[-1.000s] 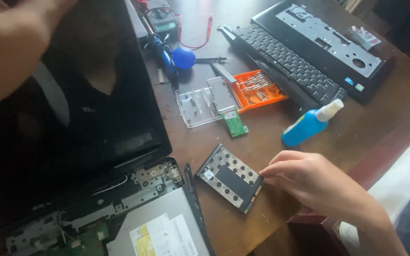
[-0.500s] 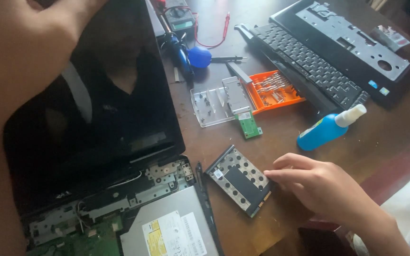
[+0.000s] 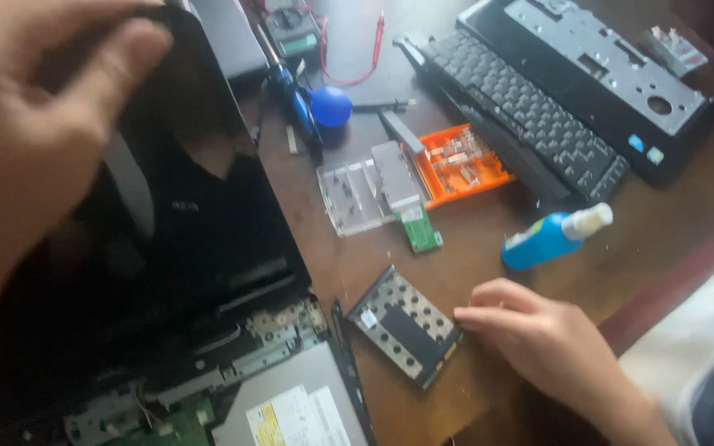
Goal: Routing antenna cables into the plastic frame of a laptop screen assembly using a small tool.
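item: my left hand (image 3: 39,140) clasps the laptop screen (image 3: 183,239) top, upper left; right hand (image 3: 551,343), empty and relaxed, fingertips on the drive caddy (image 3: 402,324), lower centre; best slid flat.

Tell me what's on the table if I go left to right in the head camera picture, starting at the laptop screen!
Laptop screen held by the left hand → perforated drive caddy → orange screwdriver bit case → right hand → blue bottle → grey laptop palmrest cover.
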